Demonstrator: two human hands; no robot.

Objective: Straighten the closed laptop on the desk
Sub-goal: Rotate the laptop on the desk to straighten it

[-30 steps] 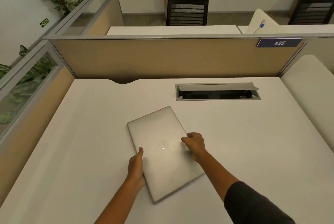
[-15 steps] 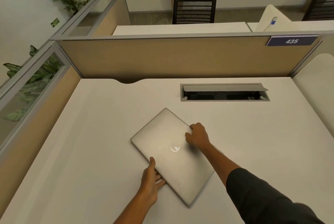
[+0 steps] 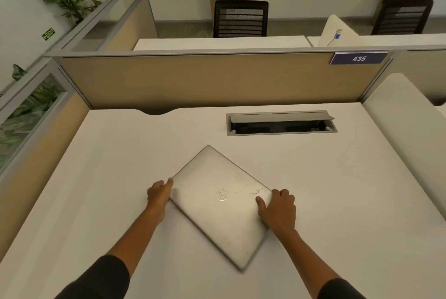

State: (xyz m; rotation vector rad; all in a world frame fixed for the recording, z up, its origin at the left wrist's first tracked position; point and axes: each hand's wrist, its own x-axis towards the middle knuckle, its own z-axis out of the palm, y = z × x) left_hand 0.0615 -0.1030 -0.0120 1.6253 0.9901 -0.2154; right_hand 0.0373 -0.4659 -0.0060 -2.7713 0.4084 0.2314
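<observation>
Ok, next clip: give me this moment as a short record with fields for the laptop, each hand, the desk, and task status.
laptop: closed silver laptop, flat on the desk, turned diagonal like a diamond
left hand: left hand against the laptop's left corner
right hand: right hand on the laptop's right corner, thumb on the lid
desk: white desk; cable box with its lid up behind the laptop
background: divider panel with sign 435
task status: not yet straight; edges are not parallel to the desk
</observation>
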